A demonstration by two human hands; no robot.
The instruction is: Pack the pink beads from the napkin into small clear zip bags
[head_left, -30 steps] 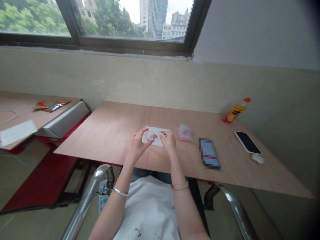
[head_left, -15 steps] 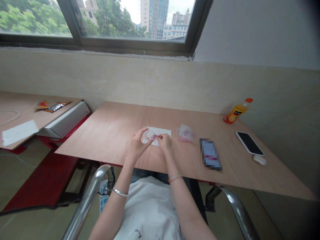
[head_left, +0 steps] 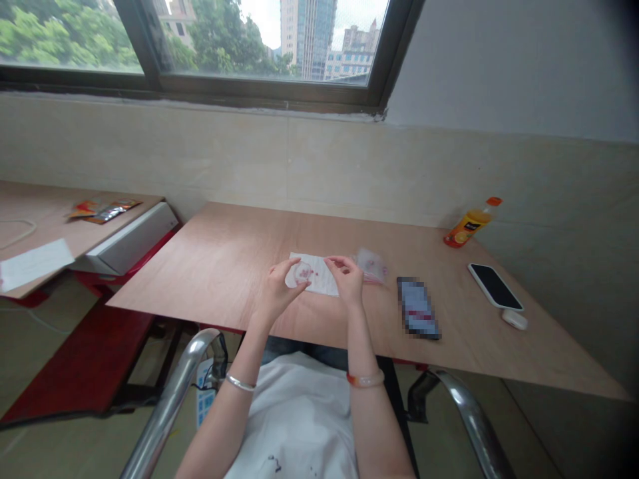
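Note:
My left hand (head_left: 278, 285) curves its thumb and index finger around the edges of a clear, round, bracelet-like piece (head_left: 301, 272) with small pinkish-red bits in it. A white paper sheet (head_left: 324, 285) lies under it, with a few tiny dark red bits beside the round piece. My right hand (head_left: 349, 279) is over the sheet's right edge, thumb and index fingertips pinched together. Whatever is between those fingertips is too small to make out. Just behind the right hand rests a stack of small clear plastic bags (head_left: 372, 264) with pinkish contents.
On the right side of the wooden table (head_left: 239, 246) lie a phone with a blurred screen (head_left: 418, 308), a white-framed phone (head_left: 495, 286) and a small white case (head_left: 514, 319). An orange drink bottle (head_left: 469, 226) stands by the wall. Snack packets (head_left: 107, 210) lie on the left table.
My right hand has moved right and slightly up, away from the round piece and its red bits. The left hand has stayed nearly in place around the piece.

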